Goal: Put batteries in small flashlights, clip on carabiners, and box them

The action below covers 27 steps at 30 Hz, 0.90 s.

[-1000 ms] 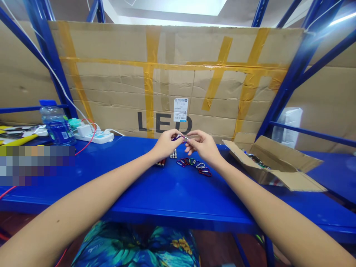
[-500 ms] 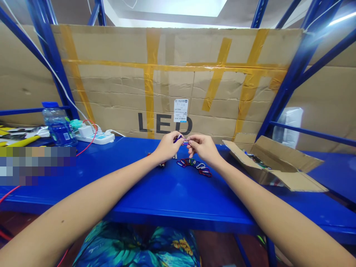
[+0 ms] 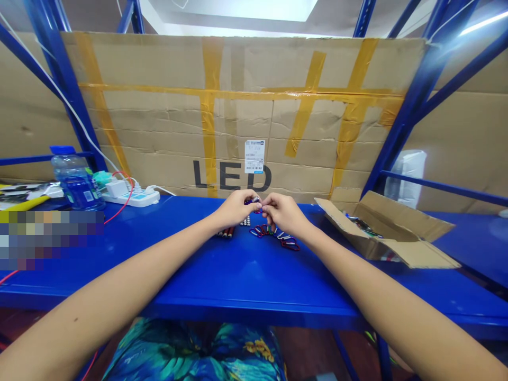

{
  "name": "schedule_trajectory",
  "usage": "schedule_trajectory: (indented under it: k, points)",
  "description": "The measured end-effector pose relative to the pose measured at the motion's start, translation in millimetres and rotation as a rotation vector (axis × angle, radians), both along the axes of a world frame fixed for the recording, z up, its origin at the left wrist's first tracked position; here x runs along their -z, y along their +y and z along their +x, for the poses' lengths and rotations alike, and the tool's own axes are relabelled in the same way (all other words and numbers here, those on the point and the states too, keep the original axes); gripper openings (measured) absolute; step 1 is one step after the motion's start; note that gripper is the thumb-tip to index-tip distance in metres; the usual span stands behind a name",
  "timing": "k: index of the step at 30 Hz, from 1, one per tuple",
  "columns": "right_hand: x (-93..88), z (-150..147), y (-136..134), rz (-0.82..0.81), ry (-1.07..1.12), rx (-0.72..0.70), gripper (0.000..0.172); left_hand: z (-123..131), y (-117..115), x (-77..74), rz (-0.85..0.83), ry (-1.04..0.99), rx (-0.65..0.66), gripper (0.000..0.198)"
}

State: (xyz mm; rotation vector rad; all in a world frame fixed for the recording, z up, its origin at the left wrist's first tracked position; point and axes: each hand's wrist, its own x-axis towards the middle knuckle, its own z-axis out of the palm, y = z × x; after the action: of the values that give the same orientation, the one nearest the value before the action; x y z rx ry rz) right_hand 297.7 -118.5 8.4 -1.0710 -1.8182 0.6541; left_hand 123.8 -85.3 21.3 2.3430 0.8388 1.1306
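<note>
Blue workbench point(image 3: 246, 280) backed by taped cardboard point(image 3: 166, 132)
A water bottle point(image 3: 75, 182) and power strip point(image 3: 129, 197) are seen at ten o'clock, an open carton point(image 3: 397, 233) at three o'clock.

Bare forearms point(image 3: 159, 267) — teal leaf-print garment point(image 3: 190, 352), perhaps trousers.

A: Big black capitals in view: "LED", printed low on the large brown cardboard sheet point(image 3: 166, 132) crossed with yellow tape.
B: Just above the "E" and "D" sits a small white paper sticker point(image 3: 254, 156) with a barcode, but the print is too tiny to read.
A: Same for the clear plastic bottle's blue label point(image 3: 88, 196).
</note>
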Motion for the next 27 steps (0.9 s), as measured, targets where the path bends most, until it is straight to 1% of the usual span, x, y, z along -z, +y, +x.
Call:
schedule_trajectory:
  k: [4, 6, 8, 9, 10, 11, 14, 16, 18, 20, 22, 24, 25, 26, 27]
  points:
    - [1.4, -7, -1, -0.018, 0.017, -0.078, 0.008, -1, 3, -4.1, 0.008, -0.099, -0.023, 0.01]
    - [-0.4, -9, -1, -0.007, 0.011, -0.085, 0.007, -2, 4, -5.9, 0.022, -0.15, -0.05, 0.01]
    - [-3.2, -5, 3, 0.049, -0.023, -0.011, 0.016, -5, 6, -6.9, 0.023, -0.177, -0.085, 0.011]
    - [-4.1, -1, 7, 0.088, -0.061, 0.06, 0.02, -6, 7, -7.0, 0.018, -0.182, -0.106, 0.012]
    - [-4.4, 5, 11, 0.112, -0.123, 0.141, 0.019, -7, 8, -6.8, 0.011, -0.183, -0.126, 0.012]
    - [-3.6, 12, 16, 0.114, -0.224, 0.217, 0.015, -9, 10, -6.2, 0.003, -0.182, -0.141, 0.012]
    - [4.9, 34, 32, 0.038, -0.502, 0.393, 0.016, -11, 14, -3.3, -0.035, -0.188, -0.151, 0.01]
    - [13.1, 45, 41, -0.061, -0.624, 0.408, 0.015, -11, 16, -0.8, -0.078, -0.195, -0.145, 0.011]
    - [19.7, 52, 48, -0.137, -0.689, 0.403, 0.011, -11, 16, 1.3, -0.128, -0.194, -0.141, 0.012]
    - [21.7, 55, 50, -0.163, -0.746, 0.406, 0.014, -9, 14, 2.6, -0.158, -0.187, -0.135, 0.012]
    - [18.7, 55, 48, -0.15, -0.798, 0.432, 0.016, -8, 11, 3.3, -0.165, -0.177, -0.124, 0.009]
    - [12.1, 52, 41, -0.09, -0.792, 0.462, 0.017, -6, 8, 3.7, -0.16, -0.174, -0.088, 0.007]
    - [8.2, 49, 37, -0.037, -0.747, 0.461, 0.017, -5, 7, 3.9, -0.158, -0.172, -0.061, 0.007]
    - [4.6, 45, 32, 0.027, -0.675, 0.433, 0.017, -4, 6, 4.1, -0.151, -0.168, -0.035, 0.008]
    - [1.4, 41, 28, 0.077, -0.584, 0.356, 0.017, -3, 6, 4.4, -0.138, -0.162, -0.015, 0.01]
